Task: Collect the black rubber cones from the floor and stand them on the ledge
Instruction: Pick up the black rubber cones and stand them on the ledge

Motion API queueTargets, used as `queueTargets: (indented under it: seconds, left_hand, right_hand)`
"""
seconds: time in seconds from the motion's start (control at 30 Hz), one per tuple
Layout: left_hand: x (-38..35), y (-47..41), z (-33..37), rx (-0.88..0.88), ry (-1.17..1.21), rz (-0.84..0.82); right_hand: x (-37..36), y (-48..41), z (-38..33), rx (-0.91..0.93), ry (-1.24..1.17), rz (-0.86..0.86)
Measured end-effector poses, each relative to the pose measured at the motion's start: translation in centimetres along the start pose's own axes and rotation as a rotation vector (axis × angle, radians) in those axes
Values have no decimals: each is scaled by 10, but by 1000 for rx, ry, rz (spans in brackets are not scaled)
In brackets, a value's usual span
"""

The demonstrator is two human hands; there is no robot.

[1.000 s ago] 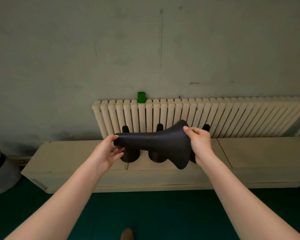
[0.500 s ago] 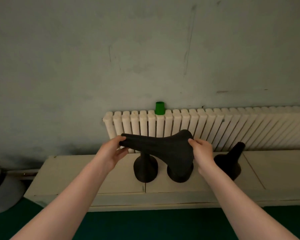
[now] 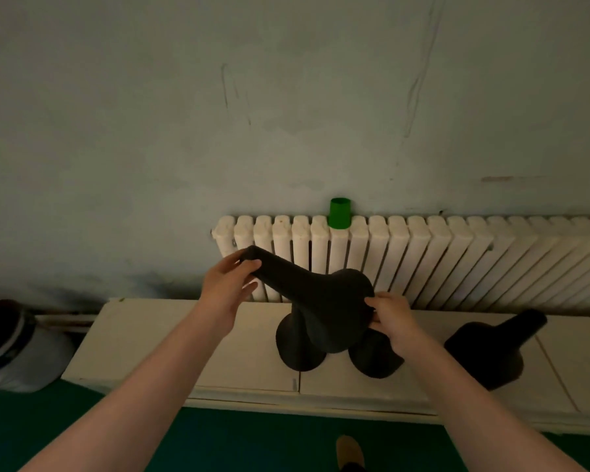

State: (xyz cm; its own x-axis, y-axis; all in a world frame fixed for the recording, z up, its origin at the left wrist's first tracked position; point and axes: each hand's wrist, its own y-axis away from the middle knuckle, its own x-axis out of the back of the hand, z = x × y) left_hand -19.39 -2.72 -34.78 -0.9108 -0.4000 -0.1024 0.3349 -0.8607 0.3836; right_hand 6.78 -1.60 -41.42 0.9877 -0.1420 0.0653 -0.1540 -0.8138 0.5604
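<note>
I hold a black rubber cone (image 3: 315, 298) tilted in the air above the cream ledge (image 3: 157, 335). My left hand (image 3: 227, 284) grips its narrow tip at the upper left. My right hand (image 3: 390, 318) pinches the rim of its wide base at the lower right. Three more black cones stand on the ledge: one (image 3: 293, 349) directly under the held cone, one (image 3: 375, 359) partly hidden behind my right hand, and one (image 3: 487, 349) further right.
A white radiator (image 3: 423, 257) runs along the wall behind the ledge, with a green cup (image 3: 339, 213) on top. A dark bin with a white bag (image 3: 11, 345) stands at the left. The floor (image 3: 239, 441) is green; a shoe tip (image 3: 349, 449) shows below.
The cone has tilted: its narrow tip rose at the left and its wide base dropped toward the ledge. The view has moved closer and shifted left.
</note>
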Motion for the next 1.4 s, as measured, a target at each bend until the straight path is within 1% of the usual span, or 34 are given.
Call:
queueTargets:
  seconds: [0.13,0.23,0.3,0.4,0.47,0.6,0.67,0.77,0.87,0.93,1.0,1.13,1.27,1.4]
  left_hand:
    - [-31,-21,1,-57,-117,30]
    - [-52,-34,-2,-92,-309,37]
    - [-62,-42,-4,-132,-406,15]
    - [-73,-47,-10,-173,-471,-54]
    - [-76,-49,-18,-215,-537,-90]
    - [-75,-64,-36,-285,-677,-140]
    - [-72,-73,-45,-278,-702,-161]
    - [-67,-87,-65,-236,-727,-189]
    - [-60,-98,-85,-163,-722,-190]
    - [-56,-103,-96,-143,-731,-205]
    - [-53,-107,-107,-160,-747,-220]
    - [-46,-111,-123,-137,-719,-215]
    - [-43,-121,-138,-108,-756,-217]
    - [-46,-130,-146,-49,-824,-249]
  right_hand:
    - [5,-43,-7,-7,155,-43]
    - [13,-76,-11,-22,274,-76]
    - [18,-96,-12,-32,331,-128]
    - [18,-111,-15,-25,444,-165]
    - [13,-116,-14,17,471,-253]
    - [-16,-126,-15,77,495,-493]
    - [-38,-126,-13,131,546,-540]
    - [-71,-120,-2,254,643,-537]
    - [-93,-119,17,330,634,-498]
    - [-102,-122,30,323,620,-461]
    - [-108,-126,41,297,619,-439]
    - [-113,-135,60,313,665,-397]
    - [-115,-146,76,308,700,-391]
    - [-116,-151,95,243,631,-359]
